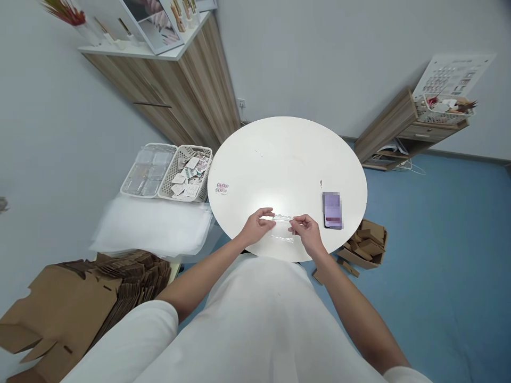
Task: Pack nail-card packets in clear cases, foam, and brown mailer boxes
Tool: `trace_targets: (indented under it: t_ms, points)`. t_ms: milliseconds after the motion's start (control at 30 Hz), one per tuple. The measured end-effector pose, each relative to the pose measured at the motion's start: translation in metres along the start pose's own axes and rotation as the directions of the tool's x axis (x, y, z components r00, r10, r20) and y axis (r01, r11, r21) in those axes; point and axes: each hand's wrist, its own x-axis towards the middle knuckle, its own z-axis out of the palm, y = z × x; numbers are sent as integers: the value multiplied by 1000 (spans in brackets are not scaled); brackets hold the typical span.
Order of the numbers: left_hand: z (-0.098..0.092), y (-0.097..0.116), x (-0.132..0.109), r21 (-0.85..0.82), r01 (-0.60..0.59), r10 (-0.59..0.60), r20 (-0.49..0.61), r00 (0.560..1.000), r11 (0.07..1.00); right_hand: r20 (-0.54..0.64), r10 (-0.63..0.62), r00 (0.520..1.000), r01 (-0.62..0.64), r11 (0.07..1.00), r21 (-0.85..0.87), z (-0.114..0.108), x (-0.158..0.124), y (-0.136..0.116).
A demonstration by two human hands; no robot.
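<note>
Over the near edge of a round white table, both my hands pinch a small clear plastic bag by its top corners. My left hand grips the bag's left end, fingers closed. My right hand grips the right end, fingers pinched. The bag hangs just above the tabletop between them. A small card with pink dots lies on the table's left side, apart from my hands.
A phone lies on the table to the right. Two white baskets with small packets sit on a covered stand at left. Flat cardboard pieces pile at lower left; a cardboard box is on the blue floor at right.
</note>
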Motion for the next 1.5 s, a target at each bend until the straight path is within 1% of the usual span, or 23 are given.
trace_targets:
  t_ms: [33,100,167,233,300,400,467,533,633,700,733,800,967,1167,1300,1433,1500]
  points:
    - [-2,3,-2,94,-55,50,50,997,994,-2,10,1000,-10,1000,11,-2,1,-1]
    - [-5,9,-7,257,-161,124,153,980,953,-2,29,1000,-29,999,26,-4,1,-2]
    - [-5,12,-9,355,-216,152,201,968,910,2,43,999,-43,999,33,-5,2,-2]
    - [-4,13,-9,400,-233,163,201,966,887,9,49,999,-49,998,33,-4,2,-3]
    - [-3,13,-6,408,-246,179,196,964,879,25,42,999,-43,999,20,-4,2,-3]
    - [-5,12,-3,398,-268,204,196,959,878,89,1,996,6,997,-71,-5,1,-5]
    - [-9,13,-1,390,-271,210,191,959,880,167,-51,985,82,979,-186,-9,-2,-8]
    - [-13,14,-1,373,-260,204,184,962,891,251,-133,959,208,930,-303,-13,-5,-10]
    - [-16,15,-1,332,-247,196,180,964,910,396,-242,886,408,814,-413,-18,-10,-13]
    - [-15,16,-1,312,-244,194,182,964,918,476,-268,838,492,747,-447,-20,-11,-14]
    - [-14,17,-1,307,-239,190,182,965,921,495,-277,823,518,724,-456,-20,-11,-14]
    - [-12,17,0,307,-221,172,179,969,926,493,-304,815,541,701,-464,-19,-10,-13]
    - [-9,18,1,291,-189,140,180,974,938,436,-374,818,557,701,-445,-19,-6,-12]
    - [-7,20,3,267,-169,124,176,977,949,401,-405,822,562,688,-458,-18,-7,-16]
    - [-4,20,3,225,-162,119,192,974,961,402,-422,813,581,639,-503,-21,-6,-13]
    - [1,19,2,176,-156,115,221,968,972,408,-424,809,588,574,-570,-28,0,-1]
    - [4,20,2,141,-156,123,222,967,978,401,-464,790,611,547,-572,-30,4,5]
